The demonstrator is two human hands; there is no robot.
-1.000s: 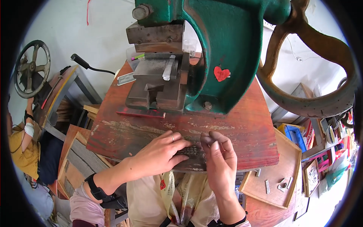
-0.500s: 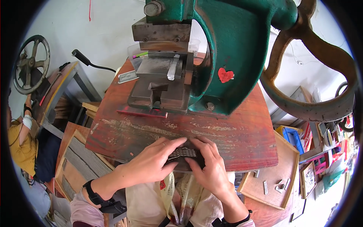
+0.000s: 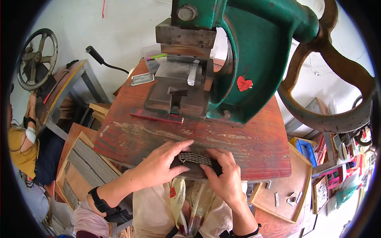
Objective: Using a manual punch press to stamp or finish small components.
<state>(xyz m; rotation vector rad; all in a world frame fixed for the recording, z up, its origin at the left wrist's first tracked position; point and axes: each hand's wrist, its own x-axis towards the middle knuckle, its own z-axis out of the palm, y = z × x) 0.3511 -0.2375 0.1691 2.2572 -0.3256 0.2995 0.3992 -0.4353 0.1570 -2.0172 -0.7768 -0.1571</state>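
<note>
A small bundle of ridged grey metal strips (image 3: 194,159) lies on a dark patch at the table's front edge, between my hands. My left hand (image 3: 160,162) is at the bundle's left end, thumb and forefinger spread apart with nothing visible between them. My right hand (image 3: 224,170) has its thumb and fingers around the bundle's right end; its palm hides what lies beneath. Beyond them stands a green hand press (image 3: 262,63). One pale ridged strip (image 3: 193,72) rests on its metal bed (image 3: 170,73).
A wooden tray (image 3: 81,174) of long grey strips sits at left, another tray (image 3: 258,198) with several small metal pieces at right. The press's curved handle (image 3: 287,99) juts rightward. At far left, a person in a yellow top (image 3: 22,146) is beside a handwheel (image 3: 51,59).
My hands have moved slightly apart, showing more of the strip bundle between them. The view has shifted, so the press appears farther right.
</note>
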